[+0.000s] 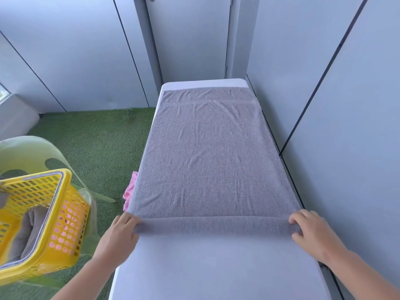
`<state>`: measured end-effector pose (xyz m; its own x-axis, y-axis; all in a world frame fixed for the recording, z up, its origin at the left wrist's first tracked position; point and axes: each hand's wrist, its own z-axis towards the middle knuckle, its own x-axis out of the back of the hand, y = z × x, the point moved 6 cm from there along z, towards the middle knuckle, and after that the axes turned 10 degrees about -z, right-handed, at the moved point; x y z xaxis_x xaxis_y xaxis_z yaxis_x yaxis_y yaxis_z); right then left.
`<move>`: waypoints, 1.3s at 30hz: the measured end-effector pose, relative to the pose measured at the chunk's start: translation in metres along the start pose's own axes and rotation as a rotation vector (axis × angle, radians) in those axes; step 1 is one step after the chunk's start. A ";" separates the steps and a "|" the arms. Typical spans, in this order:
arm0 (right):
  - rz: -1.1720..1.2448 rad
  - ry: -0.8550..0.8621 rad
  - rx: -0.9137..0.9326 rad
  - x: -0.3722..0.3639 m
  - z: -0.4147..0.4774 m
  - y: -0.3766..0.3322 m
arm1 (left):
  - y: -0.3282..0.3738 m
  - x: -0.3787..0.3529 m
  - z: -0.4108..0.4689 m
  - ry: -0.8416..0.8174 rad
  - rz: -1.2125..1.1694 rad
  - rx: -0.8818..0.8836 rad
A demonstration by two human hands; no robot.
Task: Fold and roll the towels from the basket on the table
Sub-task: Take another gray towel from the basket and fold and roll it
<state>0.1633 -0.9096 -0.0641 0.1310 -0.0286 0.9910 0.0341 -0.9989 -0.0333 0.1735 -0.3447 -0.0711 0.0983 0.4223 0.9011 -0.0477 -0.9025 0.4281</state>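
Observation:
A grey towel (210, 156) lies spread flat along the white table (216, 267), reaching almost to its far end. Its near edge is turned up into a low roll across the table's width. My left hand (121, 234) grips the roll's left end and my right hand (311, 232) grips the right end, fingers curled over the cloth. A yellow basket (54, 215) stands to the left on a pale green plastic chair (28, 152). Inside it lies another grey towel (28, 232).
A pink cloth (129, 191) hangs at the table's left edge, partly under the grey towel. Grey wall panels run close along the table's right side and behind its far end. Green artificial turf (97, 139) covers the floor on the left.

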 end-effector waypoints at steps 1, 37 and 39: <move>-0.030 -0.004 0.027 -0.002 0.000 0.000 | 0.001 -0.001 0.000 -0.034 0.023 -0.012; -0.127 0.025 0.127 0.001 -0.005 -0.004 | -0.004 -0.002 -0.011 -0.035 0.176 -0.128; -0.108 -0.006 0.116 0.000 -0.004 -0.002 | -0.005 -0.001 -0.011 -0.026 0.154 -0.115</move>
<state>0.1588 -0.9074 -0.0633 0.1265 0.0795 0.9888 0.1629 -0.9849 0.0584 0.1623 -0.3394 -0.0735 0.1063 0.2766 0.9551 -0.1775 -0.9398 0.2920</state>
